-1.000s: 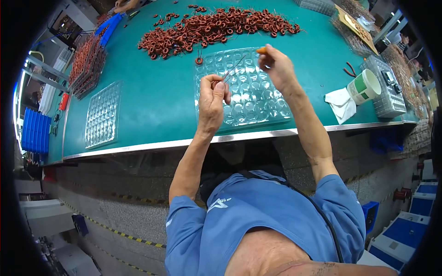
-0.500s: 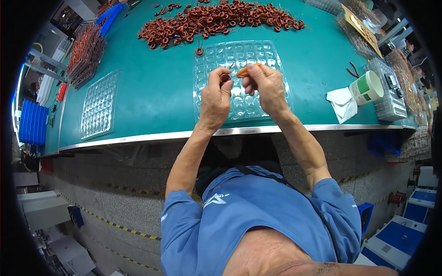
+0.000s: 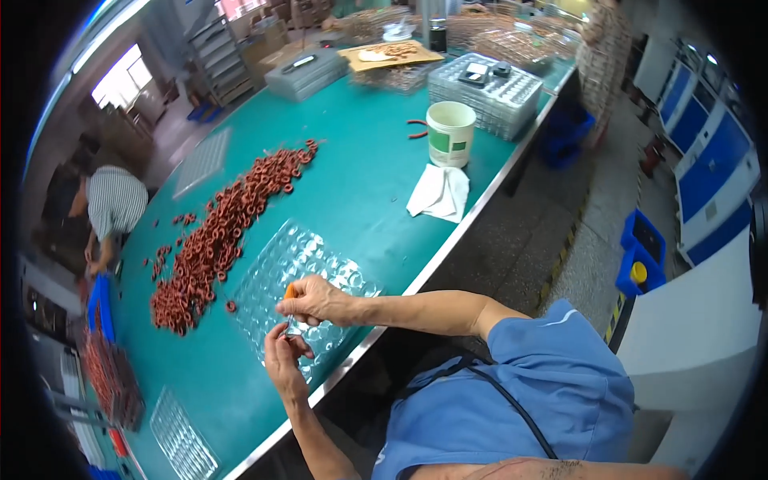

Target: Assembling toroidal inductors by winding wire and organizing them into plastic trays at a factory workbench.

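Over the clear blister tray (image 3: 320, 264) on the teal table (image 3: 360, 160), the right hand (image 3: 316, 302) pinches a small orange ring (image 3: 290, 292). The left hand (image 3: 284, 356), just below it at the tray's near edge, seems to pinch something tiny, though blur hides what. The heap of brown rings (image 3: 216, 232) lies just beyond the tray.

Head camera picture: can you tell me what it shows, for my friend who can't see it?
A person's left hand and right hand meet over a clear plastic tray on a green table, the right hand pinching a small orange ring. A long heap of reddish-brown rings lies beside the tray.
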